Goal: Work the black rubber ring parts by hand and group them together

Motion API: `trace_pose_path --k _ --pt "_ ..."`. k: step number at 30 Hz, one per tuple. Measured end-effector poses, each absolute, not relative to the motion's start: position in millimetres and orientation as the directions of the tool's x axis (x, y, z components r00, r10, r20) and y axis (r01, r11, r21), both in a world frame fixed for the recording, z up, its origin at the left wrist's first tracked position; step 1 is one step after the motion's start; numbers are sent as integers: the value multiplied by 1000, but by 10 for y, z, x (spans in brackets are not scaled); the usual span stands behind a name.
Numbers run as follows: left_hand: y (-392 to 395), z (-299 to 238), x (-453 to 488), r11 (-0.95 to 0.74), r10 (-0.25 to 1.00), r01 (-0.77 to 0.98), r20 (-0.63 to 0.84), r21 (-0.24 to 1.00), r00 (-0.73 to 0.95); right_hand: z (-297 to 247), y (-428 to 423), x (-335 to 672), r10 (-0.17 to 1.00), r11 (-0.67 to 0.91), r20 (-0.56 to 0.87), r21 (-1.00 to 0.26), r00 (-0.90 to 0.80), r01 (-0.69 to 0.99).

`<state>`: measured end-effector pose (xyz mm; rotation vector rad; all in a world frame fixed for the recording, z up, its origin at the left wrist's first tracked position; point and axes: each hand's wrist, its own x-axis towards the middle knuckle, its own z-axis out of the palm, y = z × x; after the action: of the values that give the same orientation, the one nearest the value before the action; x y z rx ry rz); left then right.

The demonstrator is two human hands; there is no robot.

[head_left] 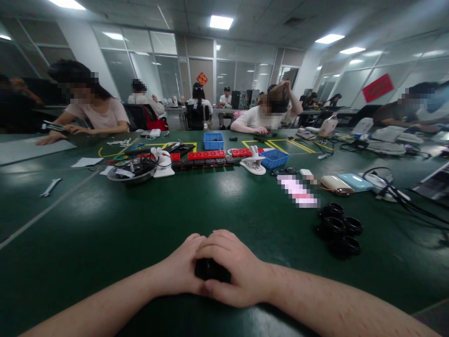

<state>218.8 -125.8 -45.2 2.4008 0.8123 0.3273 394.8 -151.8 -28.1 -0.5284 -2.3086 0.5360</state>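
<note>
Near the front of the green table, both my hands are wrapped round a glossy black rounded part (pixel 212 270). My left hand (pixel 184 269) grips it from the left, its fingers partly hidden behind the right. My right hand (pixel 235 267) covers it from above and the right, with the thumb along the near side. Most of the part is covered, so its exact kind does not show. Over to the right, a cluster of several black ring-topped round parts (pixel 335 227) lies on the table.
Across the table are a metal bowl (pixel 131 173) of bits, a white clip stand (pixel 254 161), red and black strips (pixel 206 157), blue bins (pixel 213 140) and a wrench (pixel 51 187). A power bank (pixel 336 184) and cables lie right. Co-workers sit opposite.
</note>
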Motion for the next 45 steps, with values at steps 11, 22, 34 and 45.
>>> trace_pose_path --k 11,22,34,45 --pt "-1436 -458 2302 -555 801 670 98 494 591 -353 -1495 3921 765 644 409 -514 -498 567" --pt "-1278 -465 2221 -637 662 494 91 592 744 -311 -1461 3944 583 786 449 -524 -678 329" --pt "-1228 -437 2148 -728 542 414 89 546 836 -252 -1533 3917 414 865 501 -477 -760 156" --pt "-1392 -439 2227 -562 796 661 109 497 595 -69 -1450 4029 696 714 321 -400 -642 574"
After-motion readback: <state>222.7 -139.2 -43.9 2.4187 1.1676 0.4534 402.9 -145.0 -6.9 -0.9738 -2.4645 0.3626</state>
